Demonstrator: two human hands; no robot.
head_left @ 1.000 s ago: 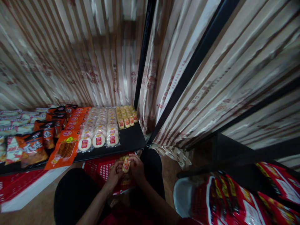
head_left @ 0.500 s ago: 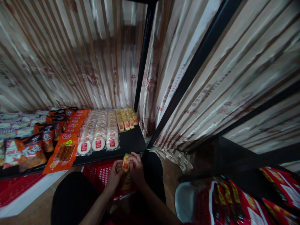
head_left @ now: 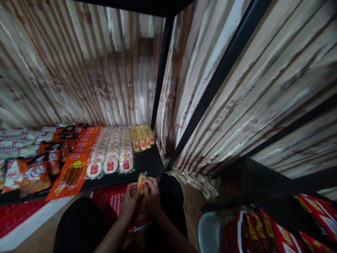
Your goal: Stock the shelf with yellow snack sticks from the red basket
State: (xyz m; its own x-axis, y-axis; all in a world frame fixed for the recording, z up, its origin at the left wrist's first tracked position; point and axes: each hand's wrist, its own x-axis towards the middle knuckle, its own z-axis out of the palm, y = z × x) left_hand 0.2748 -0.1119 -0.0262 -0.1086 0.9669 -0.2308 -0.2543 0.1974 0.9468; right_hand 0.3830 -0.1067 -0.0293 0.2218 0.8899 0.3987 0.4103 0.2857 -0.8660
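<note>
Between my two hands, above a red plastic basket (head_left: pixel 117 200), is a small yellow snack packet (head_left: pixel 141 182) in clear wrap with a red-and-white label. My left hand (head_left: pixel 131 197) pinches its left side and my right hand (head_left: pixel 152 193) grips its right side. More yellow packets lie in the basket below, partly hidden by my wrists. Matching yellow snack packets (head_left: pixel 142 137) stand in short rows at the right end of the black shelf (head_left: pixel 149 163). Left of them are rows of round white wrapped crackers (head_left: pixel 110 163) with red labels.
Orange flat packs (head_left: pixel 71 172) and orange-black snack bags (head_left: pixel 35 175) fill the shelf's left part. Black metal posts (head_left: pixel 162 70) rise before the striped curtain (head_left: pixel 113 70). Low on the right are a pale stool (head_left: pixel 206 232) and red snack bags (head_left: pixel 286 235).
The view has tilted slightly upward, so the shelf and hands sit a little lower in the picture. Both hands still hold the yellow snack packet, which is now more upright.
</note>
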